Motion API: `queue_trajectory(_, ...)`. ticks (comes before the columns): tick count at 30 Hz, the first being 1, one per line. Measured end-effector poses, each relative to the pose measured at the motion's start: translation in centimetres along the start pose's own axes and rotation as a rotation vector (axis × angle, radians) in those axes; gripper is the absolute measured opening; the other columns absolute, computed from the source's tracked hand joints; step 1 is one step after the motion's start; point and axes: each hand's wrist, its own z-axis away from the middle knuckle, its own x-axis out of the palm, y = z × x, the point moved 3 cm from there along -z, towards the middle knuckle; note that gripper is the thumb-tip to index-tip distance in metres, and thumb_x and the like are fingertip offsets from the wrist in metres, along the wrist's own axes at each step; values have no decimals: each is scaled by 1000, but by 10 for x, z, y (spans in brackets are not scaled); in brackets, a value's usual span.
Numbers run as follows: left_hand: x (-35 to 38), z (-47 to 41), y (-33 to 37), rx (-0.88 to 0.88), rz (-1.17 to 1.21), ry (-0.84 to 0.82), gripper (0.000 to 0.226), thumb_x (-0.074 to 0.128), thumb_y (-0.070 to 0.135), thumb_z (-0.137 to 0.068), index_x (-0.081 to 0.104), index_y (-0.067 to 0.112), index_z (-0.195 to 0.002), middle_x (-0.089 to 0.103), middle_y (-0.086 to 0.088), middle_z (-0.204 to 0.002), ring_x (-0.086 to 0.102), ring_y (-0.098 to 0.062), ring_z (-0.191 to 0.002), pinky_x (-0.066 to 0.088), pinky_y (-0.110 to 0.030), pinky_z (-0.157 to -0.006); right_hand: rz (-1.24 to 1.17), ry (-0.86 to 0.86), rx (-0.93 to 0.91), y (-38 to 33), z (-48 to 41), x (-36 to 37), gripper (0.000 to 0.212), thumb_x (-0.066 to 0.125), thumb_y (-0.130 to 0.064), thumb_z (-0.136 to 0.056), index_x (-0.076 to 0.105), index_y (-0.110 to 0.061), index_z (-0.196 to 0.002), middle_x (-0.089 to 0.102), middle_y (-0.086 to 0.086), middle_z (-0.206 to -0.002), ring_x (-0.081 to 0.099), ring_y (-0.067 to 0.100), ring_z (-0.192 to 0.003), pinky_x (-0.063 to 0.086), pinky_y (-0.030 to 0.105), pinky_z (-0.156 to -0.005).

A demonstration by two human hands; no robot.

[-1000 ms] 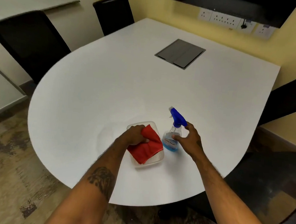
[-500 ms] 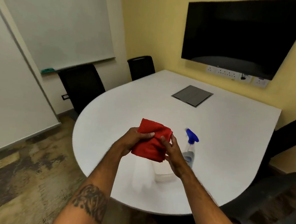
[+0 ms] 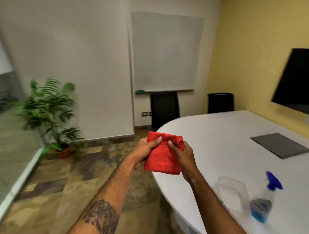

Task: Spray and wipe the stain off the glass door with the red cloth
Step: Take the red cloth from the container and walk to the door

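Observation:
A folded red cloth (image 3: 162,158) is held up in front of me at the table's left edge. My left hand (image 3: 145,149) grips its left side and my right hand (image 3: 184,156) grips its right side, thumbs on top. The spray bottle (image 3: 264,201), clear with blue liquid and a blue trigger head, stands alone on the white table (image 3: 221,139) at the lower right. A glass panel (image 3: 5,143) with a white bottom frame runs along the far left; I see no stain on it, as it is blurred.
A clear plastic container (image 3: 231,192) sits on the table beside the bottle. A potted plant (image 3: 49,113) stands by the glass. Two black chairs (image 3: 164,108) line the far side, a whiteboard (image 3: 165,51) hangs behind, and a dark screen (image 3: 304,79) is on the yellow wall.
The cloth came out of the container and both hands now hold it. My right hand left the bottle. My view has swung left, toward the plant and glass.

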Motion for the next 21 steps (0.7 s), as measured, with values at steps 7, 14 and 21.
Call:
queue_trajectory(7, -84, 98, 27, 132, 71, 371, 45, 73, 25, -92, 64, -2, -127, 73, -20, -120, 69, -34, -113, 54, -45, -103, -112, -342, -19, -18, 39, 113, 31, 73, -33, -87, 69, -14, -111, 75, 8, -107, 72, 20, -98, 59, 36, -85)
queue_trajectory(14, -144, 225, 28, 250, 44, 784, 27, 75, 35, -89, 75, 10, -102, 78, -13, -103, 73, -23, -91, 60, -38, -87, -156, -567, -45, -16, 117, 216, 21, 64, -29, -95, 71, -11, -103, 74, 4, -96, 65, 9, -81, 55, 25, -73)
queue_trajectory(21, -200, 383, 36, 334, -91, 1168, 29, 72, 39, -91, 71, 11, -97, 74, -11, -95, 66, -20, -86, 55, -40, -82, -150, -818, -114, -24, 237, 314, 27, 60, -42, -95, 70, -17, -95, 71, -10, -81, 61, -1, -72, 48, 21, -64)
